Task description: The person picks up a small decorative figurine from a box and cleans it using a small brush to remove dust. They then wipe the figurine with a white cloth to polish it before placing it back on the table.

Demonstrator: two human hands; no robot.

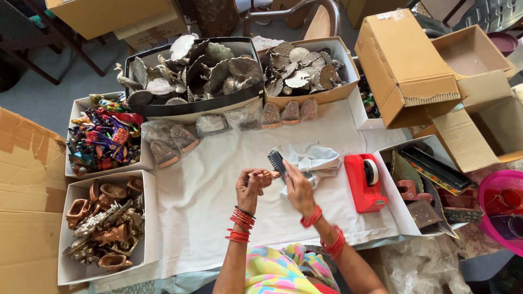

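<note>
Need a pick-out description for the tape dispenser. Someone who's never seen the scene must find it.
Start at the white cloth covering the table's middle, then go to its right edge, just right of the person's hands. The tape dispenser sits there, beside a crumpled pale cloth and against a white box of dark items. It is the only solid red plastic block, with a roll of tape on top.

Grey floor (43,92), wooden chair (318,19), white-covered table (207,201), even daylight
</note>
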